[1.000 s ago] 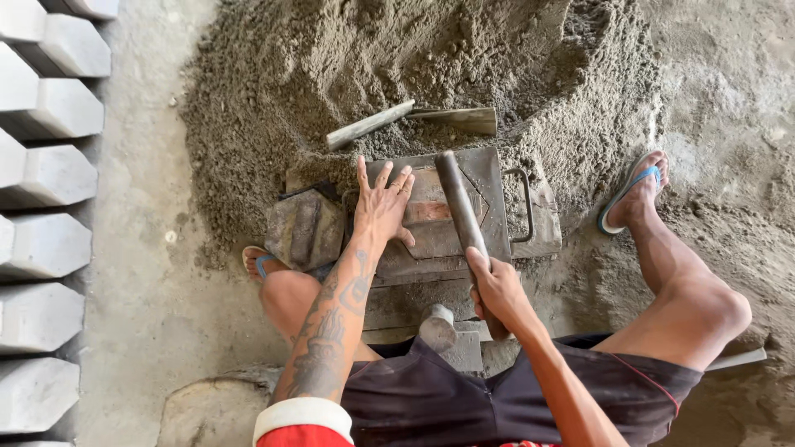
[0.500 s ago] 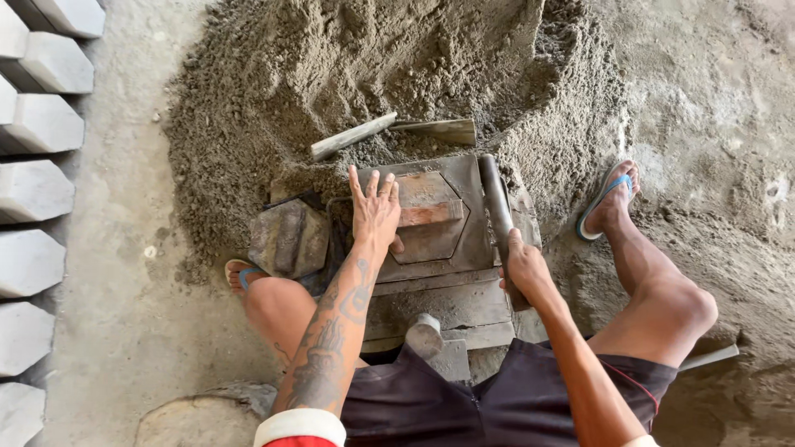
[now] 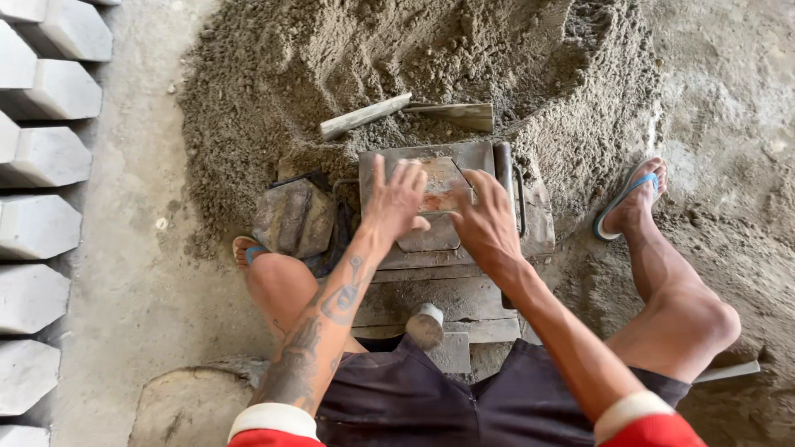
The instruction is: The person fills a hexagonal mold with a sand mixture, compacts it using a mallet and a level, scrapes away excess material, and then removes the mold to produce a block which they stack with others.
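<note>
A person sits on the ground with both legs spread wide. Between the legs stands a metal block mold (image 3: 447,207) on a wooden base (image 3: 447,302). The mold is grey and rusty, and it sits right at the near edge of a big pile of sand mix (image 3: 397,74).

The left hand (image 3: 397,199) lies flat on the top plate of the mold. Its fingers are spread out and point toward the pile. It grips nothing; it only presses down on the plate. The right hand (image 3: 489,219) lies just beside it on the same plate, also open and flat, with the fingers stretched out. It holds nothing either. The two hands are very close, and the thumbs almost meet.

A metal handle bar (image 3: 503,165) lies along the right edge of the mold. No hand touches it.

A trowel with a wooden handle (image 3: 397,116) lies on the sand pile, just past the far edge of the mold. A dirty grey lump (image 3: 294,217) rests at the left side of the mold, near the left knee.

A row of finished grey blocks (image 3: 41,165) stands along the left edge of the floor, well apart from the mold. Each foot wears a blue flip-flop (image 3: 629,199).
</note>
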